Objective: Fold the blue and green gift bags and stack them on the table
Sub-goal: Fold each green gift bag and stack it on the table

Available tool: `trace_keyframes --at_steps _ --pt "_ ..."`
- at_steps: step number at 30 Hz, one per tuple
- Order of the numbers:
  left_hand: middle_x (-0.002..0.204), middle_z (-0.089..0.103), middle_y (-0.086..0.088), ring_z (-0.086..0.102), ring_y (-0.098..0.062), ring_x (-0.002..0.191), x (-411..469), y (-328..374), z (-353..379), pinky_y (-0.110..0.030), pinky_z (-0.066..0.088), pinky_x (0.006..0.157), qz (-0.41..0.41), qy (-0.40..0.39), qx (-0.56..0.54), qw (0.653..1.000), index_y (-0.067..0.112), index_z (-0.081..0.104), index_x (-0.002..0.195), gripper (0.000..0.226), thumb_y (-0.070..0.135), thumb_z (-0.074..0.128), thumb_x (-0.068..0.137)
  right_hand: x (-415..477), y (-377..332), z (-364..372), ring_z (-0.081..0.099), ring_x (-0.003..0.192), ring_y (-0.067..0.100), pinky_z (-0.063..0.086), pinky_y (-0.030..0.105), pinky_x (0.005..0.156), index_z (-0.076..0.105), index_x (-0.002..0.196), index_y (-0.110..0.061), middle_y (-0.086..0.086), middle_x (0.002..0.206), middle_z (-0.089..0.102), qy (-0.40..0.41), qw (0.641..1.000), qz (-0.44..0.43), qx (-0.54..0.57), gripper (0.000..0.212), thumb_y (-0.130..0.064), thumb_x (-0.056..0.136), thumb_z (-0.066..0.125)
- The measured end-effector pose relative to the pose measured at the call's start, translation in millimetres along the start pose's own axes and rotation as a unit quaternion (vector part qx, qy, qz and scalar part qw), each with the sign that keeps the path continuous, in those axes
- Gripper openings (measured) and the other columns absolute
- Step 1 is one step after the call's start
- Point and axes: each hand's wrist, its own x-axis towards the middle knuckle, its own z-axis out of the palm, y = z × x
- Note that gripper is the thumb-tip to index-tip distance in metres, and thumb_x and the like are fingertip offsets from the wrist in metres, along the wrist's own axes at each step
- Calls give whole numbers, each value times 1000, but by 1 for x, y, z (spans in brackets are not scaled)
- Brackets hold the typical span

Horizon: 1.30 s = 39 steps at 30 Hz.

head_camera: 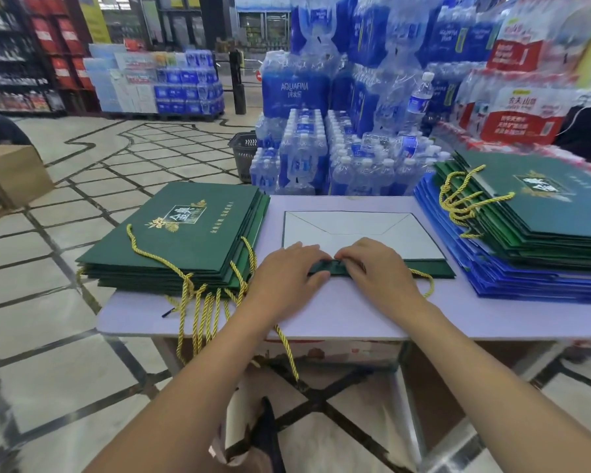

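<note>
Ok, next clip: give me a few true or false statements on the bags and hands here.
1. The left hand and right hand both touch the green edge of the middle bag. True.
2. The left pile has blue bags on top. False: all that shows there is green.
3. The right pile has green bags over blue bags. True.
4. The middle bag shows its printed front. False: a white side faces up.
</note>
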Motion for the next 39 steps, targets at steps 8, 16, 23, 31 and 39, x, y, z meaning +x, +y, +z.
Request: trace_keyframes --at_steps 8,16,23,31,39 --pt "109 65 17 60 -15 105 0 -1 2 -47 49 103 -4 -12 7 1000 36 60 126 37 49 40 98 -3 -2 0 60 96 19 52 41 80 77 109 -23 -3 101 66 11 1000 -14 -5 21 -16 98 60" --pt "110 67 14 59 -16 107 -1 -2 4 -47 50 96 -5 -5 7 1000 35 62 125 29 43 46 102 -3 -2 0 60 103 16 50 34 85 75 113 -22 -7 110 71 15 1000 -12 -3 22 -15 99 60" --pt "108 71 7 61 -25 116 -1 -8 10 -48 51 91 -31 -3 -1 1000 40 58 124 33 53 36 102 -8 -9 -3 60 103 11 51 32 90 67 120 -23 -11 109 70 19 996 -16 80 25 -11 99 58" --pt "92 65 9 62 -18 92 1 -10 10 -43 52 76 -41 7 18 999 42 59 118 35 56 31 103 -7 -7 -2 59 96 16 49 40 87 66 118 -25 -6 103 70 20 999 -5 40 20 -26 102 55" --pt "91 68 8 64 -16 87 1 -7 6 -40 51 72 -60 33 51 996 41 65 119 40 53 28 107 -10 -11 -4 59 109 18 45 39 89 69 113 -20 -6 111 69 134 988 -72 -8 20 -23 96 59"
